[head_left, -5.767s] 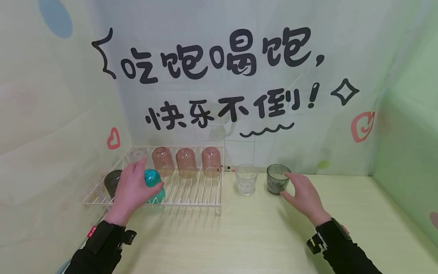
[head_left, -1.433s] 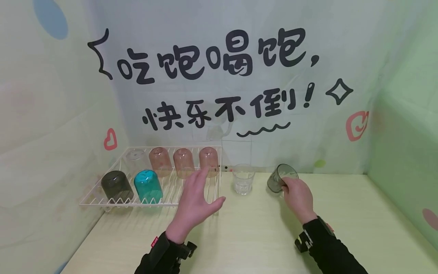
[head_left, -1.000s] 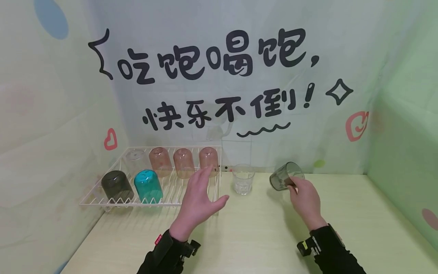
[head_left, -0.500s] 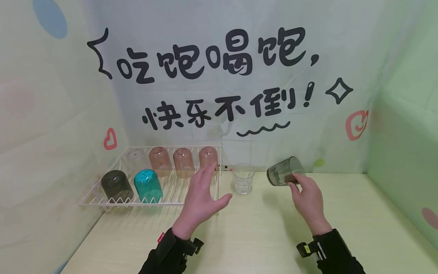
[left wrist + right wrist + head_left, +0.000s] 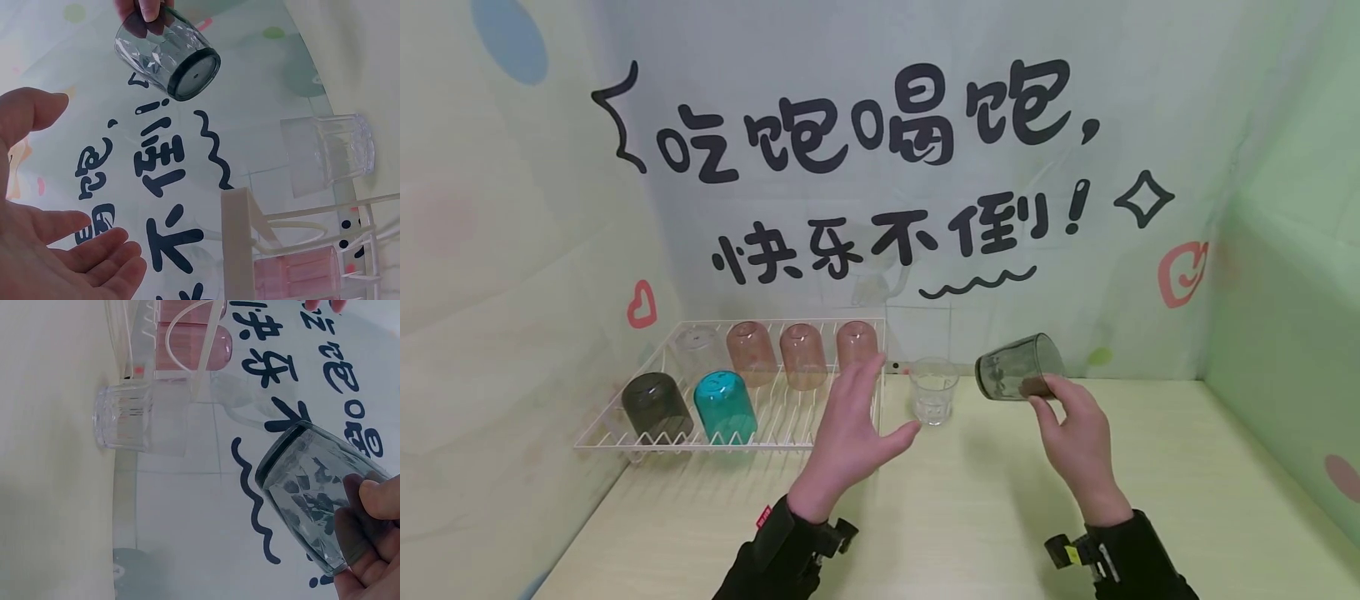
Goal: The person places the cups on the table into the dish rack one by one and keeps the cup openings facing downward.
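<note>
My right hand (image 5: 1078,442) grips a smoky grey glass (image 5: 1011,368) near its rim, thumb on one side and fingers on the other. The glass is tilted far over, its base pointing left and its mouth to the right, raised above the table. In the right wrist view, fingers show through the wall of the grey glass (image 5: 312,494). My left hand (image 5: 850,442) hovers in front of the rack's right end, fingers spread, holding nothing. A clear glass (image 5: 934,392) stands upright on the table between the two hands.
A white wire rack (image 5: 775,448) at the left bears upside-down glasses: several pink ones (image 5: 803,357), a teal one (image 5: 725,408), a dark grey one (image 5: 657,408) and a clear one (image 5: 696,350). A printed cloth backdrop (image 5: 985,325) rises behind the table.
My right hand has lifted the grey glass off the table and tipped it onto its side. My left hand has left the teal glass on the rack and moved right.
</note>
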{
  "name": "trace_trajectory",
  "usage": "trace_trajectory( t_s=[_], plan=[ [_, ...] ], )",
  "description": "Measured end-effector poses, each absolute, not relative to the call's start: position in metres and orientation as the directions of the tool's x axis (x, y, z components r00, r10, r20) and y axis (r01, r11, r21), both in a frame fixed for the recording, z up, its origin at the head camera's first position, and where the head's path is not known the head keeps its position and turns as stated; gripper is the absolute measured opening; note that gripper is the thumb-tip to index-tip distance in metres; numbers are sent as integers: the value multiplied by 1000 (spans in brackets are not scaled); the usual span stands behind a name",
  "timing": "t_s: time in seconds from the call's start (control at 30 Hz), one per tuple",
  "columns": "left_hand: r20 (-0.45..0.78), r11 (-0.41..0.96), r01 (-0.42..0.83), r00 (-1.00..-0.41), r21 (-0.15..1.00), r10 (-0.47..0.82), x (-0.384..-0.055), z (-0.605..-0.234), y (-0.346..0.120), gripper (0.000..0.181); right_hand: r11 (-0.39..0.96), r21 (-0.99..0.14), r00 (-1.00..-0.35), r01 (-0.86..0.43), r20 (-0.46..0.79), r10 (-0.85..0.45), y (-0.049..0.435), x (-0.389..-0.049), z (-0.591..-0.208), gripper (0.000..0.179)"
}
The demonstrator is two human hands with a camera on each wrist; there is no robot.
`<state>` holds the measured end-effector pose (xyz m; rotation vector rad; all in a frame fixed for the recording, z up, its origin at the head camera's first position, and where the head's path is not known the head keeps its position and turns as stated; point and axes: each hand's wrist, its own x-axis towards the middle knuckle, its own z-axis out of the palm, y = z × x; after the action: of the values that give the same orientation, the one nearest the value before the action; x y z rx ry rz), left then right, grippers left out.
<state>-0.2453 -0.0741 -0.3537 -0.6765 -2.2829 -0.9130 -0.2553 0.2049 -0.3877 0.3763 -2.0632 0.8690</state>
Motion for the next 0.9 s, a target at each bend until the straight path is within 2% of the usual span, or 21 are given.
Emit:
trace_trajectory(
  t_s=[0.3,0.47,0.67,0.9],
  plan=[
    [662,631,628,-713,456,231,-244,-352,-70,85,674,-440,-577,-594,816,24,196,-245,-377,18],
    [657,620,629,-718,469,231,-244,-350,-65,84,628,-468,-585,-622,810,25,191,-239,-372,19],
    [654,586,641,-720,496,232,-242,-349,-60,84,546,-548,-631,-633,774,45,184,-232,-368,23],
    [659,548,660,-713,514,240,-240,-350,-55,83,456,-682,-729,-572,678,99,171,-215,-354,18]
  ],
)
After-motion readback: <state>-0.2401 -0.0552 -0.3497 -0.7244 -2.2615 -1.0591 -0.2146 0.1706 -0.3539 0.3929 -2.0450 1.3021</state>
